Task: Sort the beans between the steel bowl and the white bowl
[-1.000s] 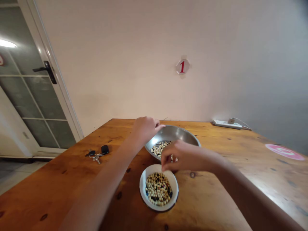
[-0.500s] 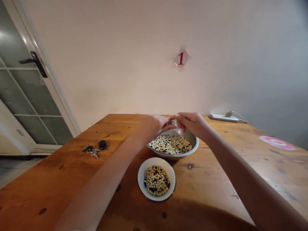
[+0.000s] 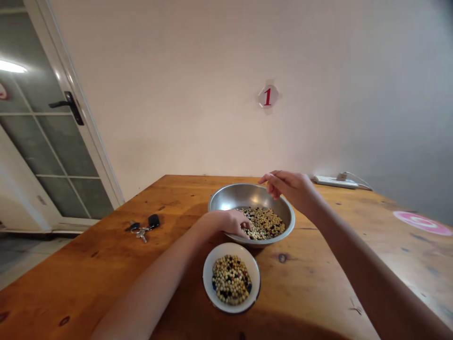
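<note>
Key ring with black fob (image 3: 142,229) lies on the wooden table (image 3: 311,283), at 9 o'clock from the steel bowl (image 3: 226,198). Left hand (image 3: 233,223) sits inside that bowl's rim at 8 o'clock, fingers (image 3: 245,229) curled narrow into the mixed pale and dark beans (image 3: 264,223); grip unconfirmed. White enamel bowl (image 3: 208,283), holding more beans (image 3: 231,279), stands at 6 o'clock, just beside the steel bowl. Right hand (image 3: 292,187) hangs above the rim at 2 o'clock, fingers (image 3: 272,181) narrowly curled; contents undetermined.
</note>
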A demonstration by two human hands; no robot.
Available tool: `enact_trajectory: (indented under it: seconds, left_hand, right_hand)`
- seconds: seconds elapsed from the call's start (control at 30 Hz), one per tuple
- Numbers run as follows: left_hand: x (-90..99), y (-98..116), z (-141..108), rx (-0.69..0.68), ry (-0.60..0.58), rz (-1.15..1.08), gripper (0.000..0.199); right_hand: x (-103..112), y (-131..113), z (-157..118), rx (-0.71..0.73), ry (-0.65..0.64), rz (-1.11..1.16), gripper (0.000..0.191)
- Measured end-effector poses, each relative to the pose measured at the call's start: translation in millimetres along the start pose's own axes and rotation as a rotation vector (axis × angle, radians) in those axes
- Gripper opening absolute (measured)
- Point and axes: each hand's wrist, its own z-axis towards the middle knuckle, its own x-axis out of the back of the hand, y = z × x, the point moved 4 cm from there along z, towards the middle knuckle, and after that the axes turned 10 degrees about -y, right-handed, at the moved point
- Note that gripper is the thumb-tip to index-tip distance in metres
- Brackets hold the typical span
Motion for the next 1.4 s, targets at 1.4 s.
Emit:
enact_trajectory:
  seconds: [1.4]
  left_hand:
    - [21.2,-31,-10,-0.025,0.376,-0.527,0.027]
  right_hand:
    - [-55,46,10,-0.173,-0.105,0.202,0.025]
